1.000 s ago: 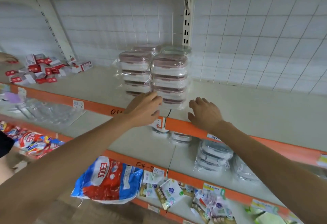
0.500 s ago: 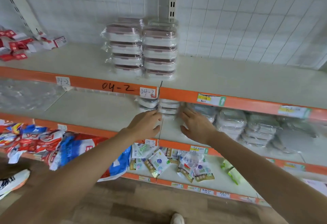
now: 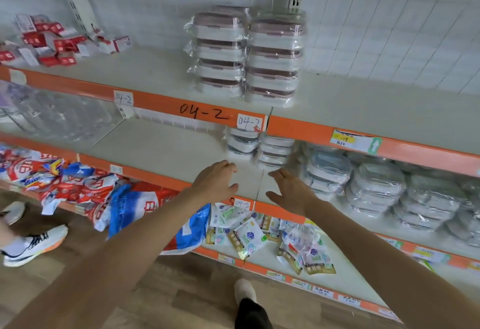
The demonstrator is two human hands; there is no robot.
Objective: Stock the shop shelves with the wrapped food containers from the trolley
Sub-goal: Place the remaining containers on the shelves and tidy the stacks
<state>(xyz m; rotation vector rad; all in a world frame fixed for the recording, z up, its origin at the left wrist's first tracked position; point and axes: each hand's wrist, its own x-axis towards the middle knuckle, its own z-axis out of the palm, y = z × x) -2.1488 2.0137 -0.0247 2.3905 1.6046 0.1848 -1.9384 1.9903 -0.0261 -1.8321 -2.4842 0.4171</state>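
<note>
Two wrapped stacks of pink-lidded food containers (image 3: 246,56) stand side by side on the upper shelf (image 3: 363,110). Below, on the middle shelf (image 3: 166,147), sit two smaller wrapped stacks of grey-lidded containers (image 3: 259,149), with several more wrapped grey stacks (image 3: 376,185) to the right. My left hand (image 3: 215,182) and my right hand (image 3: 291,191) hover over the middle shelf's front edge, just in front of the small stacks, fingers spread and holding nothing. No trolley is in view.
Red and white small boxes (image 3: 52,43) lie at the upper shelf's left end. Clear plastic items (image 3: 57,113) fill the middle shelf's left. Red and blue bags (image 3: 91,193) and small sachets (image 3: 259,235) lie on the lowest shelf. Another person's shoe (image 3: 31,245) is on the wooden floor at left.
Both hands came down from the upper shelf's edge by the pink-lidded stacks to the middle shelf. The view tilted downward, bringing the floor and lower shelves into sight.
</note>
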